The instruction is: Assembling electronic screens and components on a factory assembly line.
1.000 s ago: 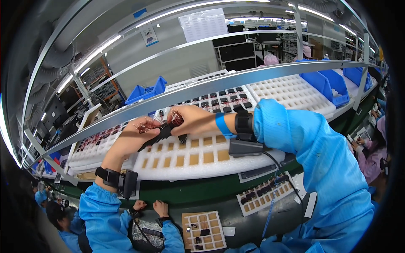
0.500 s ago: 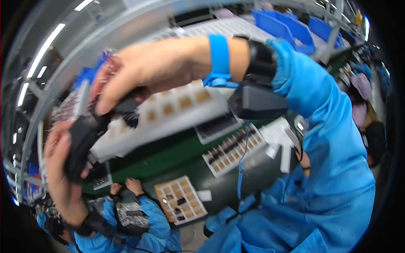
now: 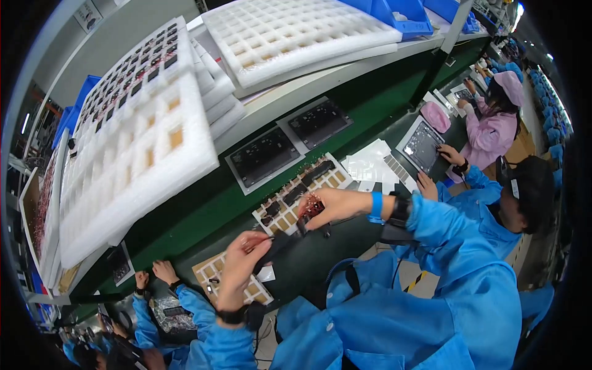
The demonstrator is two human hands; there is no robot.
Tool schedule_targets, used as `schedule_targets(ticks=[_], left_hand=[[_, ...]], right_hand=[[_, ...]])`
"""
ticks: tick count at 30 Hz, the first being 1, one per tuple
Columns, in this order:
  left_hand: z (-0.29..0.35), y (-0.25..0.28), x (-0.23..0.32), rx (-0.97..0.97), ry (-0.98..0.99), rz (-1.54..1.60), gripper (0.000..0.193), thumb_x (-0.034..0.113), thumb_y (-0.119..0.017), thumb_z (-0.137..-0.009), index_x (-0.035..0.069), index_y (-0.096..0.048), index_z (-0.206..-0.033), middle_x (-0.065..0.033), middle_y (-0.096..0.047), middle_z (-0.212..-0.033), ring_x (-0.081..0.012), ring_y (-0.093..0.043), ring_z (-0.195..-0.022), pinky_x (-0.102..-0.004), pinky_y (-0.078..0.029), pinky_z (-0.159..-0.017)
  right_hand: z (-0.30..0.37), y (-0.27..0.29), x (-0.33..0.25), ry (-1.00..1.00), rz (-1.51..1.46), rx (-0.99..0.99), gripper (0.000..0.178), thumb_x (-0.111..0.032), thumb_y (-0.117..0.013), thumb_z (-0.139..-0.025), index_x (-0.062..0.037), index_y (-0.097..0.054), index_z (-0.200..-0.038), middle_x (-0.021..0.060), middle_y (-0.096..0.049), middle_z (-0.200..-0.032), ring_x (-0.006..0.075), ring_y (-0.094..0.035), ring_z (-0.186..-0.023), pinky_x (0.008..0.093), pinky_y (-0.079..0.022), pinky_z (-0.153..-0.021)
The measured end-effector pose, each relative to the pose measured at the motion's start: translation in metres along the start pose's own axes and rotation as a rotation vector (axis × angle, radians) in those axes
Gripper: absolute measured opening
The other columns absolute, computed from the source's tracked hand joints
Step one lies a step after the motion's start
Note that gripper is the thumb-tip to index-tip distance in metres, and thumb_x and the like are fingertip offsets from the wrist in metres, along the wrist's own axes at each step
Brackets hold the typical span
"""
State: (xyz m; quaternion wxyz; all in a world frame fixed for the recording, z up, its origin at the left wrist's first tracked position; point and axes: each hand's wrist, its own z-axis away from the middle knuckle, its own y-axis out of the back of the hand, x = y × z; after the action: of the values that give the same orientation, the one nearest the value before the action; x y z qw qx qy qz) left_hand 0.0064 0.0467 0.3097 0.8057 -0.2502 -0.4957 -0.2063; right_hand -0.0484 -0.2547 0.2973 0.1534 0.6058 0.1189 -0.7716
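Observation:
My left hand (image 3: pixel 237 268) is closed on a dark, flat black part (image 3: pixel 280 244), pinched between thumb and fingers. My right hand (image 3: pixel 345 205) is closed round a bunch of small black parts with red wires (image 3: pixel 310 208). The hands are close together, the black pieces nearly meeting between them; whether they touch I cannot tell. Just beyond them is a white compartment tray (image 3: pixel 285 223) holding several black parts with wires.
A large white foam tray (image 3: pixel 86 203) with rows of black parts tilts at the upper left, beside another foam tray (image 3: pixel 296 37). Dark panels (image 3: pixel 262 157) lie behind the compartment tray. A second divided tray (image 3: pixel 253 292) lies lower left. Co-workers sit on both sides.
Both my hands have come down and to the right, from in front of the raised foam tray to the compartment tray on the bench. The view has shifted too.

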Motion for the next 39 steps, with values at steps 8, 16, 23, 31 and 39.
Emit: schedule_targets(ticks=[8, 16, 23, 31, 39], left_hand=[[-0.158, 0.043, -0.201, 0.174, 0.085, -0.001, 0.02, 0.016, -0.075, -0.093, 0.006, -0.068, -0.109, 0.0004, -0.067, -0.092, -0.0085, -0.061, -0.083, -0.0282, -0.057, -0.064], [-0.169, 0.019, -0.187, 0.393, -0.235, -0.717, 0.027, 0.016, -0.079, -0.086, 0.0, -0.066, -0.103, -0.0115, -0.071, -0.082, -0.0232, -0.069, -0.072, -0.0356, -0.055, -0.071], [-0.154, -0.006, -0.173, 0.58, -0.431, -1.044, 0.032, 0.01, -0.074, -0.087, 0.002, -0.063, -0.115, -0.0152, -0.065, -0.111, -0.0326, -0.064, -0.104, -0.0405, -0.052, -0.089], [-0.156, -0.042, -0.177, 0.413, -0.55, -1.461, 0.047, 0.02, -0.08, -0.079, 0.008, -0.064, -0.121, -0.0116, -0.058, -0.123, -0.0333, -0.052, -0.119, -0.0475, -0.04, -0.101], [-0.171, -0.036, -0.181, 0.29, -0.54, -1.381, 0.029, 0.014, -0.076, -0.082, 0.004, -0.068, -0.108, -0.0093, -0.065, -0.111, -0.0315, -0.061, -0.102, -0.0428, -0.052, -0.087]], right_hand=[[-0.081, 0.02, 0.217, 0.047, 0.153, 0.257, 0.035, -0.02, -0.083, -0.081, -0.0017, -0.065, -0.105, 0.0061, -0.066, -0.089, 0.0158, -0.061, -0.084, 0.031, -0.051, -0.077], [-0.101, 0.025, 0.21, 0.253, 0.681, 0.419, 0.036, -0.023, -0.079, -0.082, -0.0032, -0.065, -0.108, 0.02, -0.069, -0.102, 0.0409, -0.066, -0.095, 0.0451, -0.054, -0.082], [-0.084, 0.007, 0.201, 0.191, 0.668, 0.614, 0.057, -0.026, -0.082, -0.08, 0.001, -0.053, -0.121, 0.0226, -0.062, -0.111, 0.0411, -0.059, -0.11, 0.0456, -0.049, -0.095], [-0.059, -0.018, 0.197, 0.141, 0.735, 0.871, 0.087, -0.026, -0.09, -0.068, 0.0006, -0.045, -0.137, 0.0207, -0.049, -0.13, 0.0395, -0.052, -0.119, 0.0449, -0.047, -0.099], [-0.06, -0.027, 0.216, 0.15, 0.56, 0.906, 0.075, -0.01, -0.074, -0.074, 0.0019, -0.043, -0.141, 0.0225, -0.048, -0.13, 0.0434, -0.054, -0.116, 0.0462, -0.05, -0.097]])
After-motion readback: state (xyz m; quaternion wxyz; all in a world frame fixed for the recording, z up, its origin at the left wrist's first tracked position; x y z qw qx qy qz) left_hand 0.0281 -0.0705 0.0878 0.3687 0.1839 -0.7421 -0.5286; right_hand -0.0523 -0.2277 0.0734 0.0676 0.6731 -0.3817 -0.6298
